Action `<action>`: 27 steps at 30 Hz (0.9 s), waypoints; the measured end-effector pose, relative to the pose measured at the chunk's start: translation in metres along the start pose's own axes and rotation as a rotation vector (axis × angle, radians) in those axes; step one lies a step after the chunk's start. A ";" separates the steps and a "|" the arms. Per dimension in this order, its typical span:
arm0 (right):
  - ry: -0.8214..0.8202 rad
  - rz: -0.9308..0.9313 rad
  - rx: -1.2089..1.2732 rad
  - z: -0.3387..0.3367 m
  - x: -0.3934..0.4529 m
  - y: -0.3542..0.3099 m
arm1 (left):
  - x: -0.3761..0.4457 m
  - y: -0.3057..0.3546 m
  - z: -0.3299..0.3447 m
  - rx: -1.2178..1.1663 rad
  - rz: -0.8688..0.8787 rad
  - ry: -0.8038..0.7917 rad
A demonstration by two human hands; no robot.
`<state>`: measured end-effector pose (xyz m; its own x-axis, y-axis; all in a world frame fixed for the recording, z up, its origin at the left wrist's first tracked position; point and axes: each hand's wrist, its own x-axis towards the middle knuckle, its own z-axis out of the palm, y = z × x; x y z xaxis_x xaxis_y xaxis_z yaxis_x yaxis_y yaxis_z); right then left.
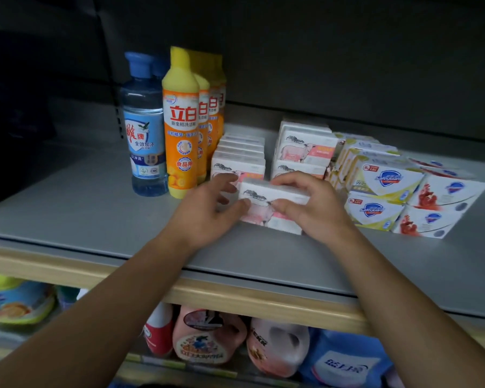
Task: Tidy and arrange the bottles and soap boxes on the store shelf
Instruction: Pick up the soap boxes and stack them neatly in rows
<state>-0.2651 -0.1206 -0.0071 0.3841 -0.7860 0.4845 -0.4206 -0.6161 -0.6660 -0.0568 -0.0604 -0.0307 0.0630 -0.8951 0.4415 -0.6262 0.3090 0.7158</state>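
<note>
Head view, one store shelf seen from above and in front, dim light. Grey shelf [76, 217]: flat, matte, fronted by a tan edge strip [235, 299] running from left to lower right of the frame; grey back panel behind.

Item 1: white soap box [272, 207] with pink cow print, centre of frame, held just in front of the other boxes. Left hand [207, 211] grips its left end, thumb on the front face and fingers curled behind. Right hand [311, 204] grips its right end, thumb on the front face, fingers curled over the top edge.

Item 2: row of matching cow-print boxes [240, 152], standing on edge one behind another, just behind the left hand.

Item 3: stack of cow-print boxes [305, 148], right of that row, behind the right hand.

Item 4: Safeguard soap boxes [384, 180], white with blue shields, stacked two high at right of frame; red-printed Safeguard boxes [443, 203] touching them on the far right.

Item 5: blue bottle [144, 127], upright, upper left of frame, touching item 6.

Item 6: row of yellow-orange bottles [181, 124], upright, in file toward the back panel.

Lower shelf, bottom of frame: pink jugs [207, 336], a blue pack [345, 362], a yellow-green tub [14, 301] at left.
</note>
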 end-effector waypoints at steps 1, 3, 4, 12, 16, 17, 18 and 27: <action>-0.047 0.012 0.075 0.003 0.000 -0.001 | -0.002 0.001 -0.001 -0.039 0.026 -0.015; -0.108 0.022 0.180 0.009 -0.001 -0.004 | -0.003 0.002 -0.003 -0.067 0.042 -0.058; -0.117 0.021 0.219 0.011 -0.001 -0.005 | -0.002 0.002 -0.004 -0.078 0.032 -0.063; -0.319 -0.001 0.236 0.001 -0.003 0.004 | 0.006 0.006 -0.008 -0.498 -0.229 -0.006; -0.255 0.050 0.198 0.004 0.000 0.009 | 0.008 0.006 -0.009 -0.681 -0.391 0.027; -0.235 0.067 0.211 0.003 0.000 0.010 | 0.008 0.006 -0.010 -0.681 -0.395 0.034; -0.219 0.073 0.222 0.003 0.001 0.010 | 0.009 0.005 -0.010 -0.674 -0.389 0.038; -0.178 0.528 0.524 0.002 0.004 0.002 | 0.005 0.004 -0.007 -0.275 -0.291 0.044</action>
<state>-0.2628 -0.1252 -0.0078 0.3860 -0.9215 -0.0424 -0.1572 -0.0204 -0.9874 -0.0539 -0.0614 -0.0220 0.2437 -0.9451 0.2177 -0.3464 0.1249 0.9298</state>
